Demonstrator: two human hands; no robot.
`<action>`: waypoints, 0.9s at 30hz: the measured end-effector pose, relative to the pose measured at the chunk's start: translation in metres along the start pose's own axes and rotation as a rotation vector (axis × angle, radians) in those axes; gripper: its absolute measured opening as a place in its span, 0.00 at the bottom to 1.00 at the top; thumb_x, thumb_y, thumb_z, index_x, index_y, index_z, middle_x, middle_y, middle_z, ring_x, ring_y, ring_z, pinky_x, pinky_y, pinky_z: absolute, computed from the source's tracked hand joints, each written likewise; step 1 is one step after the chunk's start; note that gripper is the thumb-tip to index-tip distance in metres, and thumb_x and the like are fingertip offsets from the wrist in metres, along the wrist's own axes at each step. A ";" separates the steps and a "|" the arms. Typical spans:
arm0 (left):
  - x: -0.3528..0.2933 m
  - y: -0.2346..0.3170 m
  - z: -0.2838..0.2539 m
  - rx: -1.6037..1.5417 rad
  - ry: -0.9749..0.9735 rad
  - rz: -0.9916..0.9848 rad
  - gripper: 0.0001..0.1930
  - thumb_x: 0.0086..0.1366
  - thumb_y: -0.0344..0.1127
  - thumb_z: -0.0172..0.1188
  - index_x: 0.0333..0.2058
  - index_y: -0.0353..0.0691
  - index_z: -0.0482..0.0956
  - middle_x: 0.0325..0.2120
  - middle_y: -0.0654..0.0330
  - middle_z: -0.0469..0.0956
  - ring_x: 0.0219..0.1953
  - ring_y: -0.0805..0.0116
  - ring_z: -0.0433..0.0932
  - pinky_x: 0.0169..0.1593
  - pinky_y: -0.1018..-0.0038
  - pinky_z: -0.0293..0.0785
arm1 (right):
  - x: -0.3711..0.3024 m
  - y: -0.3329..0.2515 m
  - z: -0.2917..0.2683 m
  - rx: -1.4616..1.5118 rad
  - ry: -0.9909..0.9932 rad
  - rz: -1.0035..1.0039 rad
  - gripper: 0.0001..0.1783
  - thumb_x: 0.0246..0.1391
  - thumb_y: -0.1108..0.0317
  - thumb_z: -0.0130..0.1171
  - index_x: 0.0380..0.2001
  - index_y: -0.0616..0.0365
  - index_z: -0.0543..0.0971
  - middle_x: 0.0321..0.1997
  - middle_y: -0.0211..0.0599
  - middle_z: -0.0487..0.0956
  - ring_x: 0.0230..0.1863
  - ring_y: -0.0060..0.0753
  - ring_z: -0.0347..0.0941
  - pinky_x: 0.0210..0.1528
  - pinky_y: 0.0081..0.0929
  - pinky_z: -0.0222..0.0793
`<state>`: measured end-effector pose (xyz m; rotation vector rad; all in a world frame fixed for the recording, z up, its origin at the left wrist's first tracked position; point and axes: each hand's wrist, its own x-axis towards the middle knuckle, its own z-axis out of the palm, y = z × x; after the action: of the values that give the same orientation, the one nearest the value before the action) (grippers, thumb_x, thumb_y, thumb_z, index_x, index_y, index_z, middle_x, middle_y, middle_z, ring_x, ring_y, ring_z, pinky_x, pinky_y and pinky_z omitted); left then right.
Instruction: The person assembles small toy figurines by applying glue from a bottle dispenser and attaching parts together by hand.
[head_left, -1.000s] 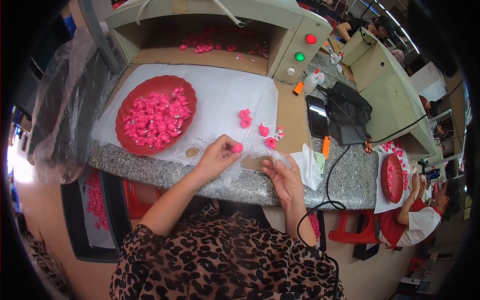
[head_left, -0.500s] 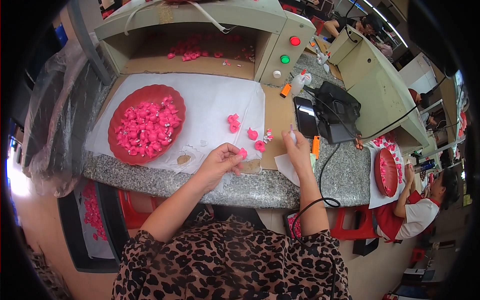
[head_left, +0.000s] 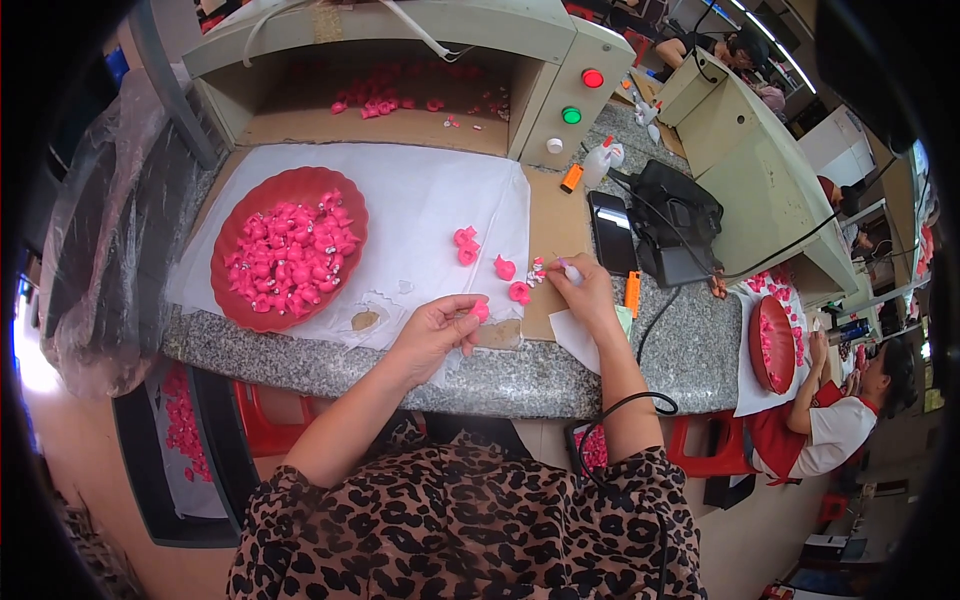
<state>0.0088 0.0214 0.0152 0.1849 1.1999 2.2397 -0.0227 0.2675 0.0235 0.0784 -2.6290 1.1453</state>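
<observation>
My left hand is closed, pinching a small pink piece between thumb and fingertips above the front of the white sheet. In my right hand is a small whitish tube with a thin purple tip, mostly covered by my fingers. That tip points left, close to a little cluster of white and silvery bits; whether they touch I cannot tell. Beside the cluster lie several loose pink pieces. Similar pink pieces with silvery spots fill a red scalloped bowl at the left.
Behind the sheet stands a beige machine with lit buttons and pink pieces inside. To the right are a phone, orange lighters, a squeeze bottle and a black bag. A cable hangs past my right forearm. A co-worker sits further right.
My right hand has moved left and brought the tube's tip down to the silvery bits. My left hand still pinches the pink piece, nearly in place.
</observation>
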 end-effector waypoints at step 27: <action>-0.001 -0.006 -0.010 -0.069 -0.084 0.049 0.15 0.60 0.31 0.49 0.46 0.34 0.66 0.30 0.63 0.70 0.30 0.76 0.67 0.33 0.81 0.64 | 0.032 -0.023 0.000 -0.346 -0.212 0.136 0.10 0.40 0.64 0.57 0.30 0.53 0.78 0.34 0.38 0.75 0.38 0.40 0.71 0.40 0.32 0.65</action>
<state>0.0084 0.0160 0.0041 0.2816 1.0837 2.2883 -0.0498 0.2529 0.0484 -0.0507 -3.0221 0.7370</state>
